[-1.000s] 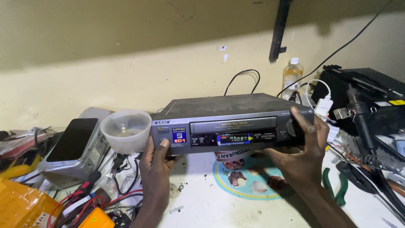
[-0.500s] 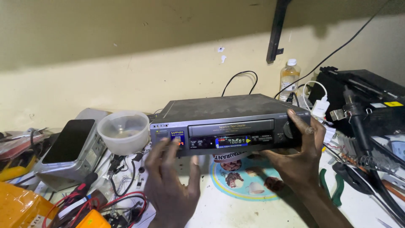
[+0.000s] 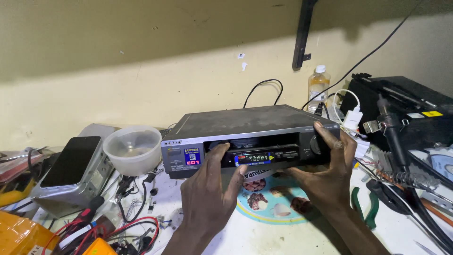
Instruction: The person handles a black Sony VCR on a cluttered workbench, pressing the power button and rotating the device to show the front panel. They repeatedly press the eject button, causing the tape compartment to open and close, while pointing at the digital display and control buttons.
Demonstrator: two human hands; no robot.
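Note:
A dark grey video cassette player (image 3: pixel 240 122) lies on the workbench, its front facing me and its small display lit. My left hand (image 3: pixel 207 189) is at the middle of the front. Its fingertips rest on the cassette slot and its thumb points up beside the display. My right hand (image 3: pixel 325 174) grips the player's right end, with the thumb on the top right corner over the round knob and the palm under the front edge. A round printed disc (image 3: pixel 269 205) lies on the bench beneath both hands.
A translucent bowl (image 3: pixel 133 148) and a dark phone (image 3: pixel 71 160) on a grey box (image 3: pixel 89 186) stand to the left. Red wires (image 3: pixel 127 229) lie front left. To the right are a white charger (image 3: pixel 353 118), a bottle (image 3: pixel 318 87), black equipment (image 3: pixel 410 108) and green pliers (image 3: pixel 363 203).
My left hand let go of the player's left front, lifted away, then came to the middle of the front at the cassette slot. My right hand stayed on the right end.

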